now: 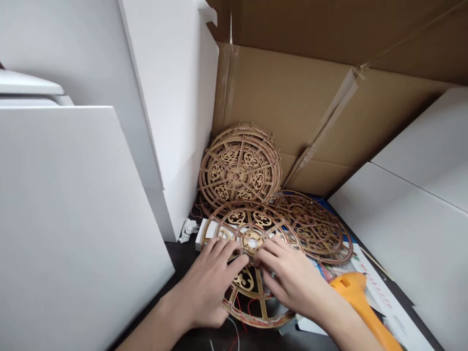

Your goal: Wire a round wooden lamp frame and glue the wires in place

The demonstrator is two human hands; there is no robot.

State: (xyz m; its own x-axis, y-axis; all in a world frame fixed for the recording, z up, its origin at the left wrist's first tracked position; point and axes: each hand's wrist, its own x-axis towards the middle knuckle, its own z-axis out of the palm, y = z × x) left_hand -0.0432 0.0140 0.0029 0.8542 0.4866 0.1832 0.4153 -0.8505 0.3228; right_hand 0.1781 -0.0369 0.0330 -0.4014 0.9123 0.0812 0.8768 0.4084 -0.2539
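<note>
A round gold-coloured openwork frame (262,295), with scroll patterns and spokes, lies tilted in front of me. My left hand (212,275) rests on its left half, fingers curled over the spokes and thumb pointing at the hub. From the right, my right hand (288,270) grips near the hub with bent fingers; its fingertips are partly hidden. Thin red wires (239,302) show through the lower openings, and a white wire (236,327) hangs below the rim. Part of a white block (200,236) shows beneath the frame's left side.
A stack of similar frames (239,170) leans against the cardboard wall (285,97). More frames (321,226) lie at the right on printed packaging (376,282). An orange plastic tool (360,302) is beside my right forearm. White panels (73,209) stand at the left; crumpled tissue (189,229) lies near them.
</note>
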